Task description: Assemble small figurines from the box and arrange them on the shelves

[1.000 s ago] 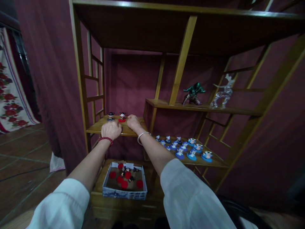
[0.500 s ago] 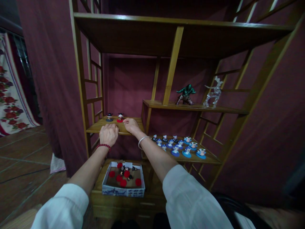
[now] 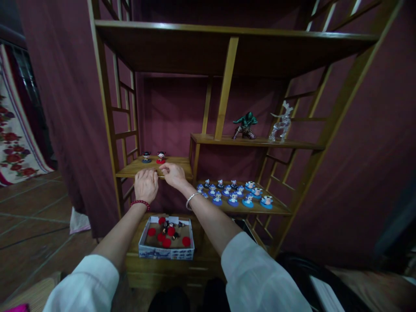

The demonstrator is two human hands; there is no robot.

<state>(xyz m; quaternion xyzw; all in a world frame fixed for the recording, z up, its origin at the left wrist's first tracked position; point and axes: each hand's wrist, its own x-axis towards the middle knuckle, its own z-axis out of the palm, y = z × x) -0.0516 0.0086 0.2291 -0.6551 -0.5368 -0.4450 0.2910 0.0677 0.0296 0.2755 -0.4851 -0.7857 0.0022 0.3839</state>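
Two small doll figurines stand upright toward the back of the left shelf (image 3: 177,163): one on a dark base (image 3: 146,157) and one on a red base (image 3: 160,157). My left hand (image 3: 146,185) is at this shelf's front edge, fingers curled over; a tiny dark bit shows by its fingertips, too small to name. Just right of it, my right hand (image 3: 173,175) is in front of the red-based figurine and apart from it. Its fingers are bent together, and whatever they may hold is hidden. Below, an open cardboard box (image 3: 165,253) contains red discs (image 3: 186,241) and dark-haired figurine pieces (image 3: 175,235).
Several blue and purple-based figurines (image 3: 233,198) fill the lower right shelf (image 3: 279,208). Above them stand a green-cloaked crouching figure (image 3: 245,125) and a clear deer ornament (image 3: 282,123). A wooden post (image 3: 226,86) divides the shelving. Dark curtain (image 3: 61,108) hangs at left.
My right hand has drawn back from the red-based figurine, toward my left hand at the shelf edge. The camera view has shifted slightly. Both figurines remain standing.
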